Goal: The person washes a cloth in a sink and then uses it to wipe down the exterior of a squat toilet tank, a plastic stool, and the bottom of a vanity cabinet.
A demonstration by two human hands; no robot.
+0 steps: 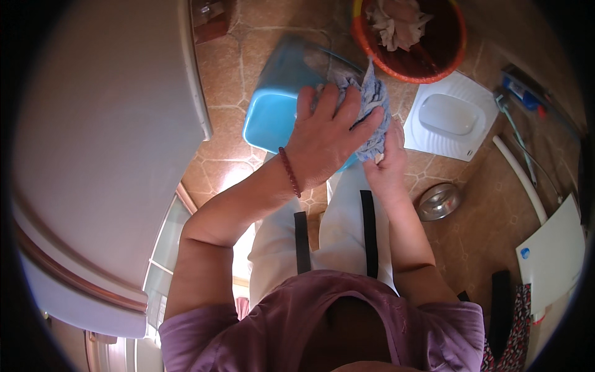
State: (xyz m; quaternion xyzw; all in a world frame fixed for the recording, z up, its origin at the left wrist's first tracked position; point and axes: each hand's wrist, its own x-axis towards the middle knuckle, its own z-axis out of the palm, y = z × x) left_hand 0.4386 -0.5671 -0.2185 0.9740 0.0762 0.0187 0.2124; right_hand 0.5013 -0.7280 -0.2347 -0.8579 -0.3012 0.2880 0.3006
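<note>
A crumpled blue-grey cloth [374,109] is bunched between my two hands. My left hand [327,128], with a beaded bracelet [290,172] on its wrist, presses over the cloth from the left with fingers spread around it. From the right and below, my right hand [389,151] grips the same cloth; part of its fingers is hidden behind the fabric. Under my hands is a light-blue plastic bin [267,118], in front of my legs. My left hand and the cloth cover its right part.
An orange-red bucket [411,76] holding pale crumpled material [400,23] stands ahead. Right of it is a white squat toilet pan [483,111]. Further right are a brush [523,90], a white pipe [520,174] and a metal bowl [439,202]. A large pale door-like panel [107,116] fills the left.
</note>
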